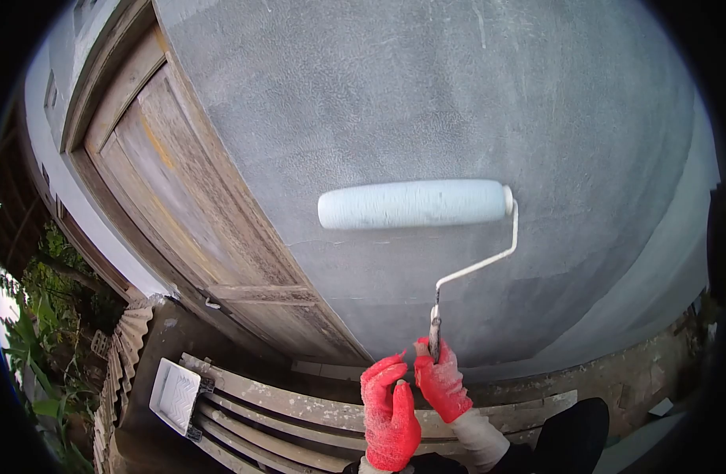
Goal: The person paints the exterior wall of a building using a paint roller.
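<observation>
A paint roller with a pale blue-white sleeve (414,204) lies level against the grey wall (458,103). Its white wire frame (477,265) bends down to a handle (435,336) smeared with dark marks. My right hand (442,383), in a red glove, is closed around that handle. Just left of it is my left hand (391,415), also in a red glove, raised with its fingers curved and apart from the thumb. Nothing shows between them, and this hand does not hold the handle.
At left, a weathered wooden door (189,189) adjoins the wall. Below it, a white paint tray (176,396) rests at the end of a slatted wooden bench (300,407). Corrugated sheeting (126,355) and green plants (47,347) stand at the far left.
</observation>
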